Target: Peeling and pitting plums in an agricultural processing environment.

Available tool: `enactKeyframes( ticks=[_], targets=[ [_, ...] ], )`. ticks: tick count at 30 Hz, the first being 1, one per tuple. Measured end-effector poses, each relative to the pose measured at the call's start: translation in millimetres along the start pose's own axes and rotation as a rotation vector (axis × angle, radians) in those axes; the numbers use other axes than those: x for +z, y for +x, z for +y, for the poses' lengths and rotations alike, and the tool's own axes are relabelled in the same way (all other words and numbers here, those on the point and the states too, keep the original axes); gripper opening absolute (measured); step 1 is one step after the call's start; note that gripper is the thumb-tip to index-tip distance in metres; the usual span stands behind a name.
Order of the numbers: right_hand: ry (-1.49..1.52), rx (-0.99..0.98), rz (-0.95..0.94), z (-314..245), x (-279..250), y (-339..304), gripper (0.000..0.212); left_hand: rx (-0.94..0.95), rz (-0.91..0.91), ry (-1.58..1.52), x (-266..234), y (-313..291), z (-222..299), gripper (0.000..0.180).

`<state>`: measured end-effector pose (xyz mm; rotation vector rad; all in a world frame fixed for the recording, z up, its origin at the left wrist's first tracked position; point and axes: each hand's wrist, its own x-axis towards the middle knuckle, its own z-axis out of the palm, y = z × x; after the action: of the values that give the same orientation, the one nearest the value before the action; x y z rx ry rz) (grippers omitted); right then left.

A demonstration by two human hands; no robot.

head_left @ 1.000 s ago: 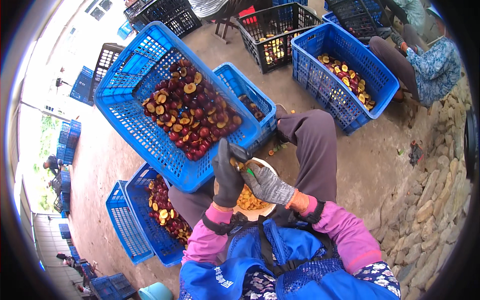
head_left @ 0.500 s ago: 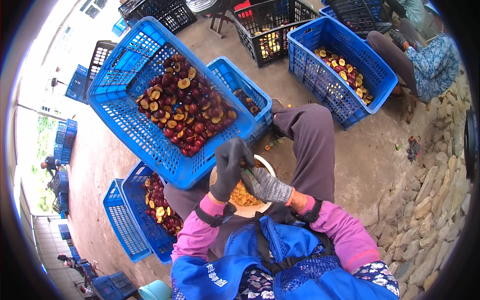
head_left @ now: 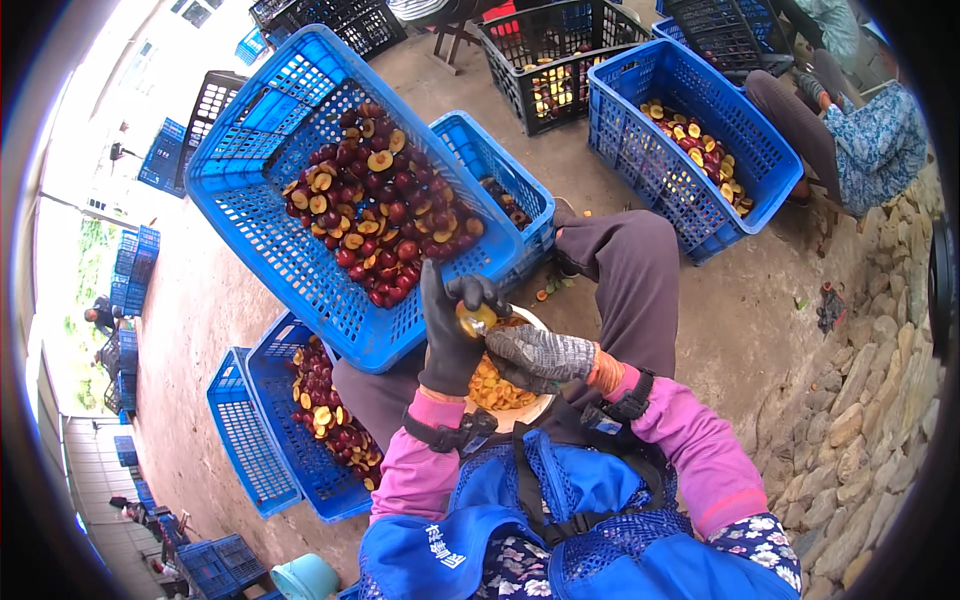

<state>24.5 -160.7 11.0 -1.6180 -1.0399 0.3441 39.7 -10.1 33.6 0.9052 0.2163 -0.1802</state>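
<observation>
1. The left hand (head_left: 450,335), in a dark glove, has its grip clenched around a yellow fruit half (head_left: 476,318), fingers curled over the top of it.
2. The right hand (head_left: 540,357), in a grey knit glove, sits just right of that grip and touches the fruit from below; its fingers are folded in, but whether they grasp anything of their own I cannot tell.
3. Directly beneath both hands lies a pale bowl (head_left: 528,412) filled with orange-yellow fruit pieces, resting on the person's lap.
4. Up and left of the grip stands a big blue crate (head_left: 250,150), tilted toward the person, with a heap of dark red plums and cut halves (head_left: 375,215) inside; its near corner comes close to the left hand.
5. Behind the grip, a smaller blue crate (head_left: 480,150) holds a few dark fruits.
6. Down and left of the grip, another blue crate (head_left: 290,440) on the floor contains more red plums.
7. Far up and right of the grip, a blue crate of cut halves (head_left: 700,150) stands beside a seated person (head_left: 860,140) in a patterned top.
</observation>
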Motion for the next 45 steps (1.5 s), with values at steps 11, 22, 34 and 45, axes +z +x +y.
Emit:
enactKeyframes(
  ticks=[11,22,34,45],
  targets=[
    [-0.605,-0.424,-0.308,27.7,-0.7,2.7,0.049,-0.224,0.193,-0.486,-22.7,-6.3,-3.6,0.053],
    [-0.567,0.189,-0.227,-31.0,12.4,3.5,0.029,0.411,0.301,0.708,-123.7,-56.3,51.1,0.045],
    [-0.726,-0.727,-0.194,-215.3,-4.7,46.2,0.024,0.301,0.435,1.181,-164.4,-87.7,142.9,0.025],
    [-0.429,-0.532,-0.372,-163.4,-6.7,97.4,0.021,-0.098,0.226,1.226,-143.5,114.0,21.9,0.034]
  ],
)
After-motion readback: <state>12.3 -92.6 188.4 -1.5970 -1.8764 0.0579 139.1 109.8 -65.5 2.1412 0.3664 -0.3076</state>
